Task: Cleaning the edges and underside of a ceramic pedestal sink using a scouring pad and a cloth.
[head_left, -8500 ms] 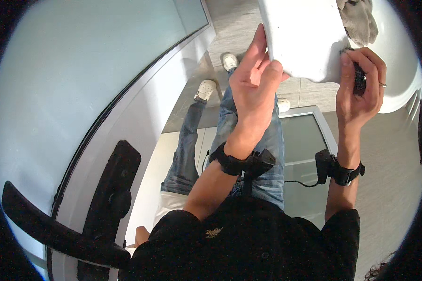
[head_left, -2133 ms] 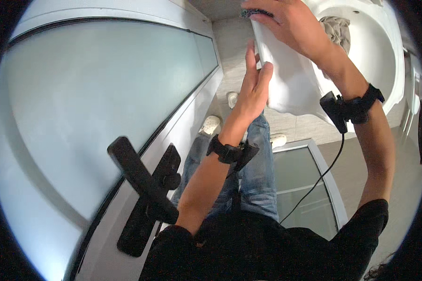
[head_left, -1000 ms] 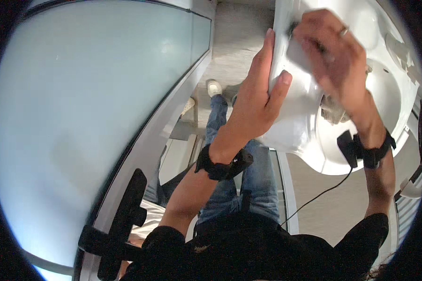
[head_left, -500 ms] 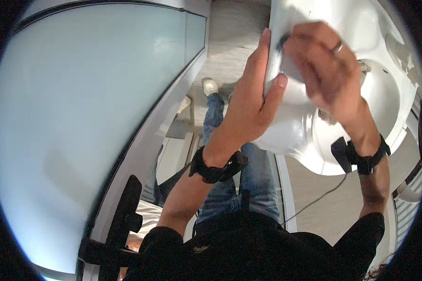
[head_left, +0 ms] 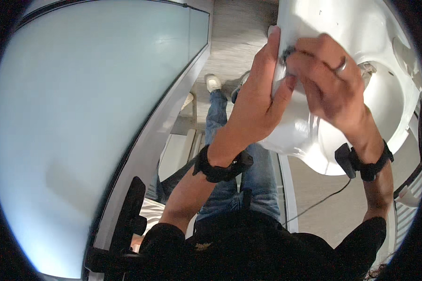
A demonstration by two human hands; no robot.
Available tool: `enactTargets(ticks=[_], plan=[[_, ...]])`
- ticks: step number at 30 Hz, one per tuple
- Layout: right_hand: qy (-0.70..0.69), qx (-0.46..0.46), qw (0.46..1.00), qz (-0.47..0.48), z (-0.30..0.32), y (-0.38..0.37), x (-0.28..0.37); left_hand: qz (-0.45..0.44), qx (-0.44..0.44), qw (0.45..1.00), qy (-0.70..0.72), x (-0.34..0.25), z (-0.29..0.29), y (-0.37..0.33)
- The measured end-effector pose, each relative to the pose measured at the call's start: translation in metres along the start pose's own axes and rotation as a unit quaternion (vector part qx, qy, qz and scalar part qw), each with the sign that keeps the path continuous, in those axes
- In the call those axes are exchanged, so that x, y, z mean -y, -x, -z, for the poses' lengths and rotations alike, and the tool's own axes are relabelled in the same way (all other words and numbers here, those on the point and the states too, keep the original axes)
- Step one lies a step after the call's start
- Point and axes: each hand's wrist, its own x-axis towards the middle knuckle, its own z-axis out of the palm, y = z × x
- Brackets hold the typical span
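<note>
A glossy white washbasin (head_left: 356,28) with a round bowl (head_left: 384,103) fills the upper right of the head view. My left hand (head_left: 262,89) clasps its left edge, the fingers along the outer side and the thumb over the top. Just right of that thumb, my right hand (head_left: 330,77), with a ring on one finger, is closed with its fingertips bent down at the same edge. A small dark thing (head_left: 288,54) shows at those fingertips; its kind is not clear, and the fingers hide most of it.
A frosted glass panel (head_left: 103,79) in a white frame with a black seal stands at the left, a black handle (head_left: 126,220) near its lower end. A cable (head_left: 321,201) hangs from my right wristband. My shoe (head_left: 213,82) rests on the light wood-look floor (head_left: 239,33). A ribbed white radiator (head_left: 410,215) is at the far right.
My right hand has shifted slightly down and right and is less blurred. The washbasin and left hand appear a little further right. A greyish thing seen under the right fingers is now hidden.
</note>
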Motion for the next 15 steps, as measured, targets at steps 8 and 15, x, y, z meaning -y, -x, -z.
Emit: enactTargets(ticks=[8, 15], plan=[[-0.030, 0.008, 0.999, -0.012, -0.003, 0.008, -0.001, 0.011, 0.007, 1.000, -0.026, -0.001, -0.001, -0.001], [-0.044, -0.014, 0.999, -0.028, -0.009, 0.009, 0.007, -0.007, -0.005, 0.999, -0.042, 0.004, -0.001, -0.001]])
